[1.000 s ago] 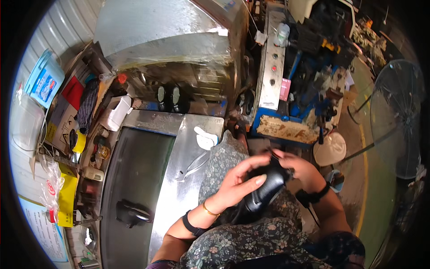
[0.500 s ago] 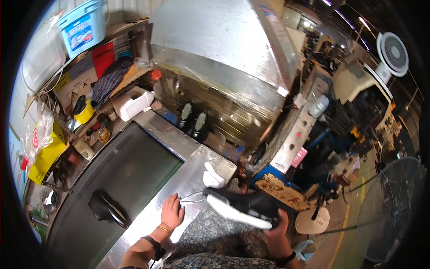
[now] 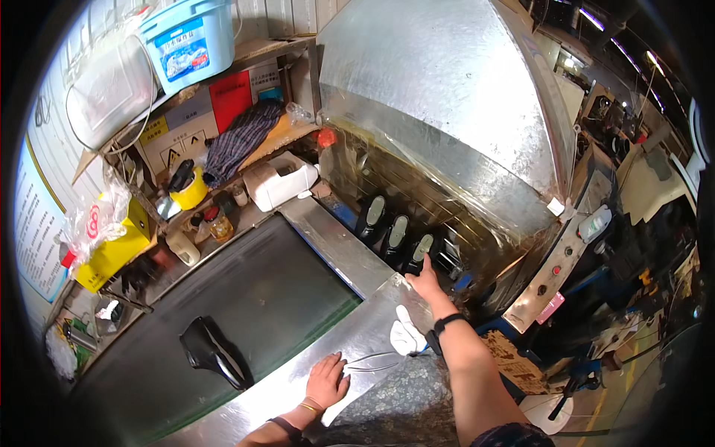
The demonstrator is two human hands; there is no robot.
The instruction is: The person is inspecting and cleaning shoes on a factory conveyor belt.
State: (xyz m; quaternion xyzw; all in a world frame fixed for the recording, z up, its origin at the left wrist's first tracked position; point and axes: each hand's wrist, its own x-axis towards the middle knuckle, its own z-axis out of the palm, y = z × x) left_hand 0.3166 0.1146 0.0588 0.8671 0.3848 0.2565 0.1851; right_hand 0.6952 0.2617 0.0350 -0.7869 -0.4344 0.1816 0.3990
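Under the hood, my right hand grips the nearest black shoe, its index finger stretched along the greenish-grey top and its thumb at the side. Two matching black shoes stand beside it in a row. My left hand lies flat on the metal ledge, fingers outstretched at the end of a thin two-armed metal tool. Whether it touches the tool I cannot tell. Left of it, a shiny black shoe form rests on the dark belt. A white glove-like item sits near my right forearm.
A large sheet-metal hood overhangs the shoes. Along the left, a cluttered shelf holds a white plastic container, yellow tape and jars. A control panel with buttons stands at right.
My right hand has carried the black shoe from over my lap up to the row under the hood, where three now stand. My left hand stays by the metal tool. The view has shifted.
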